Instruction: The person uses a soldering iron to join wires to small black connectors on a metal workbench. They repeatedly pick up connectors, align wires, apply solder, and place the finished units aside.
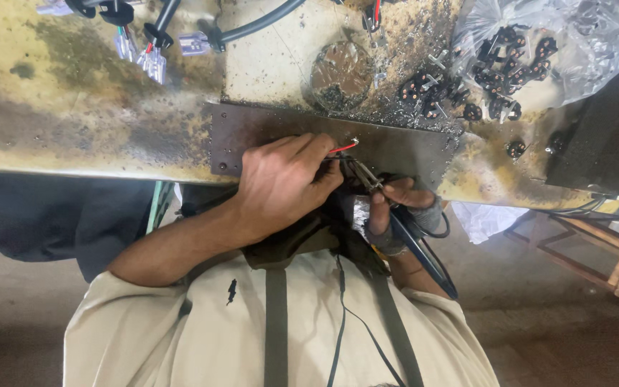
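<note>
At the far left of the stained, yellowed wooden workbench (94,107) we see clear plastic wire connectors (153,63) lying by black cables (252,27). Moving right, our left hand (281,183) curls nearly closed over the dark, flat steel plate (266,129) at the bench edge, fingers pinching a thin red wire (342,148) whose bare end points up and to the right, its length running along that same slant. Just beside it, our right hand (395,208), partly wrapped in grey cloth, is closed around blue-handled metal pliers (367,178); the slim nose points up-left toward the wire, the handles trailing down-right. We cannot tell whether the pliers' tip touches the wire. Above sits a round, shiny metal disc (342,72), then loose small black round parts (431,93), and at far right a crinkled clear plastic bag (539,50) holding more of them.
</note>
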Motion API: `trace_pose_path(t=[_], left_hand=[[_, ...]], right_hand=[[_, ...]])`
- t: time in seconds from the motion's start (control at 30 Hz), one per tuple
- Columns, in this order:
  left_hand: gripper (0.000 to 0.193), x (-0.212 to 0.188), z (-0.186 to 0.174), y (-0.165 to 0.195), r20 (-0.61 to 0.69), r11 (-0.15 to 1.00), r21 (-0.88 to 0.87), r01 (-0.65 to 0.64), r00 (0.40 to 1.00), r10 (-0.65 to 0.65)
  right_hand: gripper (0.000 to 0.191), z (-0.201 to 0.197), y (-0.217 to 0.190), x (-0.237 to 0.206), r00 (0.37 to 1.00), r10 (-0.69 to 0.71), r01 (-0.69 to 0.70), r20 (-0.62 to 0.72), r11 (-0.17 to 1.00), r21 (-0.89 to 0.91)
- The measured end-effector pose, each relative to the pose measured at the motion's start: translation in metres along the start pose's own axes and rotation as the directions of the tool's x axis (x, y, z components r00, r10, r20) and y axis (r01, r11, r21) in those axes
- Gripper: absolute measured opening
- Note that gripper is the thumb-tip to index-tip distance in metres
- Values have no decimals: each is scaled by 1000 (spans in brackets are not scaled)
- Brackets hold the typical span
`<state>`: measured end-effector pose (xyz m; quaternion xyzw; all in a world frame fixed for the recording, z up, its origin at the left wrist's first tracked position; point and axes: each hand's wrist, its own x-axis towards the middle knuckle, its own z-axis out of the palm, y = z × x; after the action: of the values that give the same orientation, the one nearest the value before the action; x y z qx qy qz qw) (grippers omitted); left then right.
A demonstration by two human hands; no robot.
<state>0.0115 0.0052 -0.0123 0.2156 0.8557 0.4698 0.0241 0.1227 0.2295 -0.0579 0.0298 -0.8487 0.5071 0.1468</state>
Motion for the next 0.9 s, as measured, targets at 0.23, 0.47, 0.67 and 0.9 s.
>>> trace_pose_path(t=[0.23, 0.47, 0.67, 0.9], left_hand=[[19, 0, 0, 0, -3, 1000, -16, -5, 1000, 5], [19, 0, -1, 1, 14, 1000, -19, 12, 1000, -11], [18, 2, -2, 0, 36, 999, -33, 27, 999, -26], [18, 1, -1, 0, 42, 999, -25, 28, 999, -27]], right_hand=[[22, -9, -14, 13, 1000, -11, 13, 19, 994, -106], [21, -10, 5, 3, 984, -157, 159, 79, 987, -21], [13, -18, 12, -26, 824, 539, -566, 174, 794, 222], [19, -4, 10, -9, 989, -147, 146, 34, 989, 11]])
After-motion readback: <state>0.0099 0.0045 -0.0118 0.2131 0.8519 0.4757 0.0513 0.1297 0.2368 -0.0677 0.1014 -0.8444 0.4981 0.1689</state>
